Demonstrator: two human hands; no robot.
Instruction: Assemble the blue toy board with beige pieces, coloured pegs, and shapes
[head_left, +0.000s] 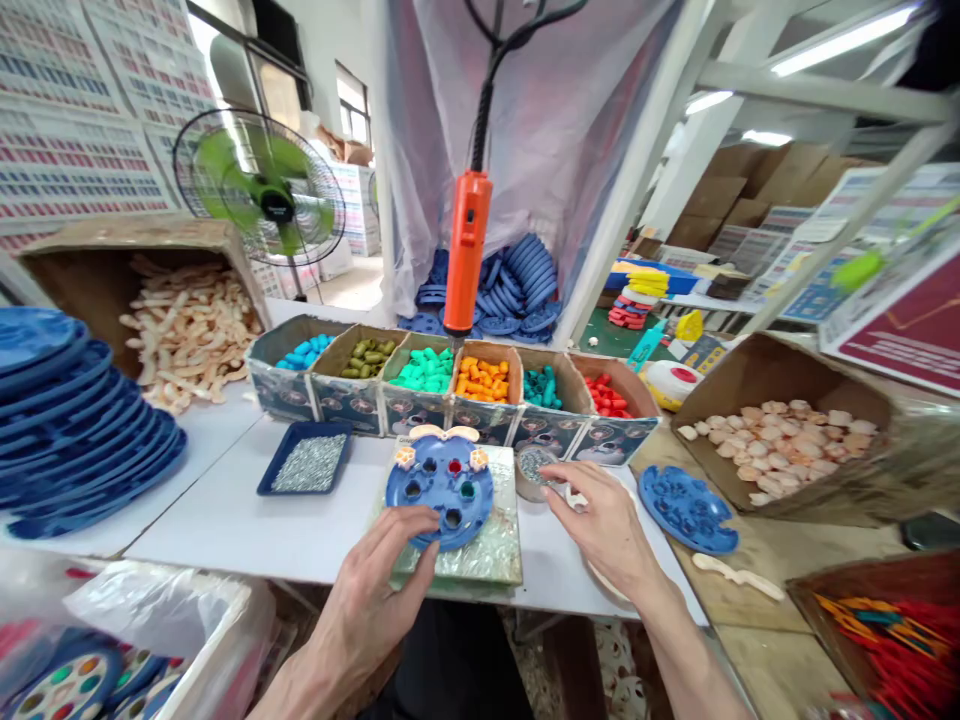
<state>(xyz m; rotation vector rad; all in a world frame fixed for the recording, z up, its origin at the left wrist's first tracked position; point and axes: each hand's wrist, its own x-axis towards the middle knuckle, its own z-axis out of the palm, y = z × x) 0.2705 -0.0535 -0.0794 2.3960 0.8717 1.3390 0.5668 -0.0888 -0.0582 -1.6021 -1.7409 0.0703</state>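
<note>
My left hand (379, 585) has its fingers (416, 525) spread, resting on the near edge of the blue round toy plate (439, 487), which sits on a shiny pad (491, 550) mid-bench. My right hand (600, 520) is just beside it, fingers loosely together, tips at the small cup of screws (534, 466); can't tell if I'm pinching one. An orange screwdriver (465, 255) hangs above, with the row of colored-piece boxes (450, 385) behind.
</note>
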